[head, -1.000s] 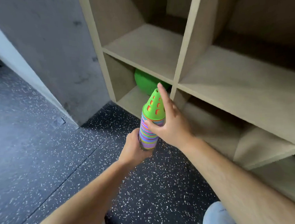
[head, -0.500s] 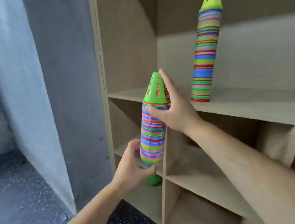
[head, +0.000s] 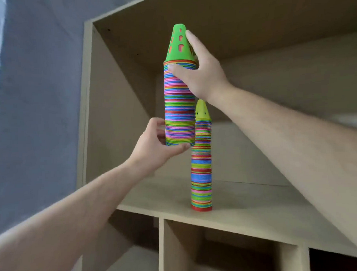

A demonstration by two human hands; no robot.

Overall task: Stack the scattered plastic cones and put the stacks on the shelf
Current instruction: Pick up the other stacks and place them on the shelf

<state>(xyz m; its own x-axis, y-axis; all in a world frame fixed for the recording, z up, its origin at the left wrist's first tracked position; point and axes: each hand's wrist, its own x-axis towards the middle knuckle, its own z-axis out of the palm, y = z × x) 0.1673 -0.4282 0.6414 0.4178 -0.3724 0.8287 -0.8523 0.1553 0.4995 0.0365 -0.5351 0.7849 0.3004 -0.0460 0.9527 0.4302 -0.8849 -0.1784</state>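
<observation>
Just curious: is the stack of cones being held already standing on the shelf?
Not yet. The held stack is in the air, upright, its bottom resting on the left hand, well above the shelf board.

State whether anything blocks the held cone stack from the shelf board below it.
Nothing visible does. The board left of the standing stack is bare under the held stack, which the left hand and right hand grip.

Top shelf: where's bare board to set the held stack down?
Bare wooden shelf board between the left side panel and the standing striped cone stack; more bare right of it. Tight overhead: the held green-tipped cone stack nears the top panel.
</observation>
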